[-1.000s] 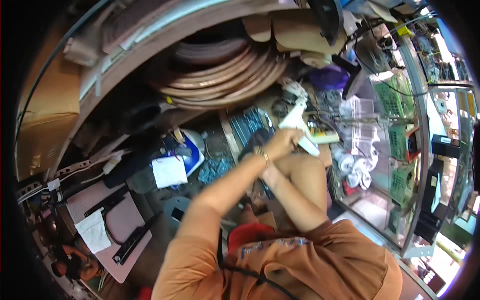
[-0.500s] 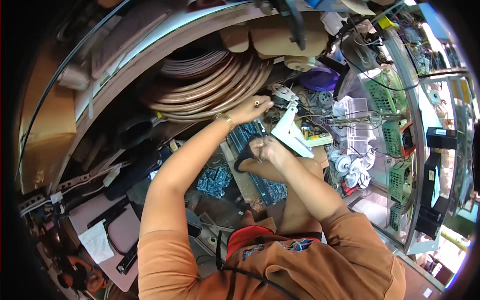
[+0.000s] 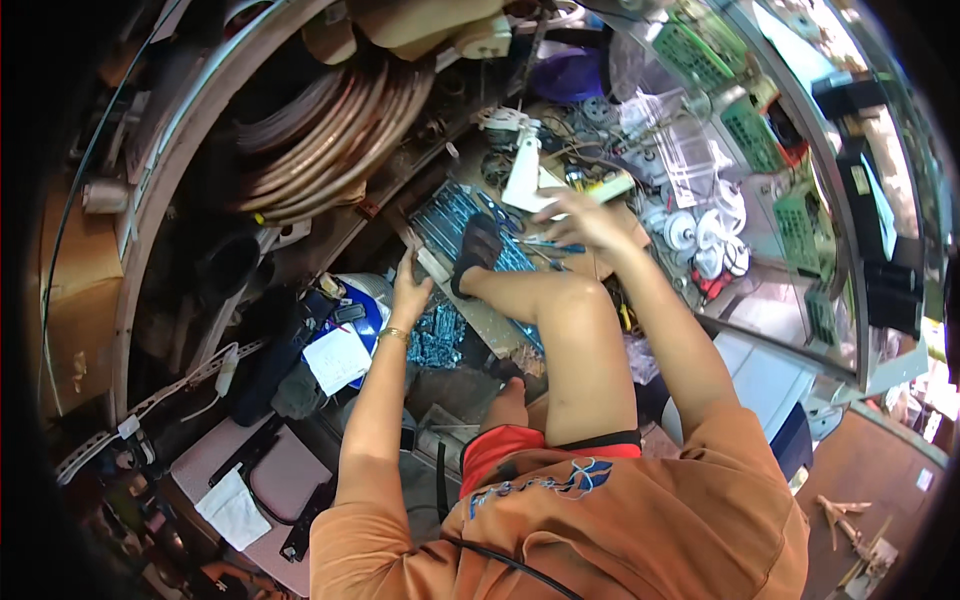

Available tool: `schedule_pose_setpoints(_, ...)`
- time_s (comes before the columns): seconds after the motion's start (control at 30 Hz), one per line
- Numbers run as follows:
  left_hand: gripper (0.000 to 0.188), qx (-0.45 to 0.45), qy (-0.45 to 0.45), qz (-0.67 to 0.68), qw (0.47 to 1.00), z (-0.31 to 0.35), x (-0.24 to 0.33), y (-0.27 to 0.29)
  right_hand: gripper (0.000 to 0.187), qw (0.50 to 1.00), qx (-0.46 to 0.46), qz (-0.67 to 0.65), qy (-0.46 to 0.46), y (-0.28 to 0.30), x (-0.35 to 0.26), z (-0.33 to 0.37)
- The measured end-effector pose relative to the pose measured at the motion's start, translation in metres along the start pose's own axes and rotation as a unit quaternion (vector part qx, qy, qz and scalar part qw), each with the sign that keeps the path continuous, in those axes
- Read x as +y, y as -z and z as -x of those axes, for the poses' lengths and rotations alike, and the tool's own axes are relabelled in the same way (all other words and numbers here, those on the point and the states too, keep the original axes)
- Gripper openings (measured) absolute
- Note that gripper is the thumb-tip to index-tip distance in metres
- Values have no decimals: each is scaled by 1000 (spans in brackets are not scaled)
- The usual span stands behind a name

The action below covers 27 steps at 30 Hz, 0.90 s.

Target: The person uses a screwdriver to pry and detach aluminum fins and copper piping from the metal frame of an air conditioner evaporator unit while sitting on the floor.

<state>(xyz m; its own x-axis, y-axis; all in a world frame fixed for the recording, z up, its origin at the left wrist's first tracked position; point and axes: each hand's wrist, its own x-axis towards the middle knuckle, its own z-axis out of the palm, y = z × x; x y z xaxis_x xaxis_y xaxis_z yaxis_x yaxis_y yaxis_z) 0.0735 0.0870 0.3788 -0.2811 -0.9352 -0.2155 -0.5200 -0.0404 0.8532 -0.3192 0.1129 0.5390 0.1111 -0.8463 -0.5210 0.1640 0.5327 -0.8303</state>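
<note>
Copper-coloured coils sat at upper left, a purple bowl at top centre, green baskets upper right; a white cloth lay on a pinkish board, lower left.

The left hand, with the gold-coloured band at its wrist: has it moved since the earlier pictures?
Yes: the left hand has shifted leftward and is now much nearer the shiny blue heap.
</note>
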Motion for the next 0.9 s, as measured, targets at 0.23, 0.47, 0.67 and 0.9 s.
schedule_pose_setpoints(0.23, 98, -14, 49, -77, 996, 31, -14, -89, 33, 933, 354, -65, -8, 104, 139, 212)
schedule_pose_setpoints(0.47, 122, 129, -45, -133, 982, -27, 3, -96, 25, 918, 386, 86, 33, 91, 208, 259)
schedule_pose_setpoints(0.67, 127, 104, -39, -181, 977, -72, 15, -140, 26, 867, 342, 345, 106, 51, 276, 245)
schedule_pose_setpoints(0.9, 115, 125, -13, -228, 965, -126, -70, -184, 46, 880, 203, 421, 83, 8, 400, 133)
